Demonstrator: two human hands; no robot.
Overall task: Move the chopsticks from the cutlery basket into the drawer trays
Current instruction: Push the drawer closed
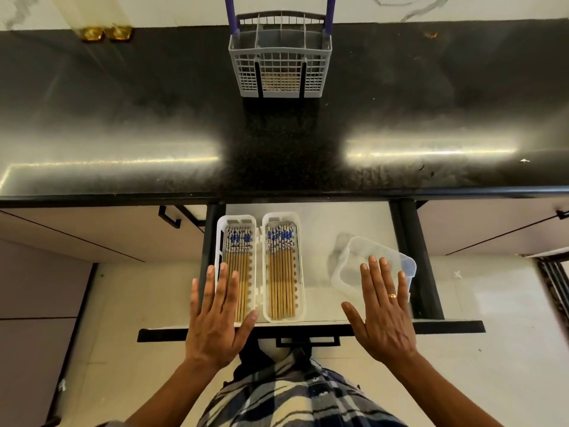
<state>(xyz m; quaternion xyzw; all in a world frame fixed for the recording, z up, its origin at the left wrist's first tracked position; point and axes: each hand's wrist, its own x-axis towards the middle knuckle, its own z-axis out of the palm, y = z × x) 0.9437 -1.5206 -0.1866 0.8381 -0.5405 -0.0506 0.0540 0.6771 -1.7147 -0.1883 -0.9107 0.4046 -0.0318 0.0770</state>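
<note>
Both hands hover flat over the near edge of the open drawer (pixel 338 217), fingers straight and spread, holding nothing. The left hand (pixel 217 318) lies over the near end of the left tray (pixel 220 241); the right hand (pixel 383 312) is above a clear plastic container (pixel 348 266) at the drawer's right. Chopsticks (pixel 281 282) fill the left tray and the right tray (pixel 300 241), which lie side by side. The cutlery basket (pixel 280 69) stands on the far side of the dark desk (pixel 123 118).

Home kitchen: black granite countertop (pixel 123 124), marble wall (pixel 462 7), cutlery basket (pixel 280 57) on top, open drawer (pixel 323 229) w/ chopstick trays (pixel 237 269), cabinets below.
</note>
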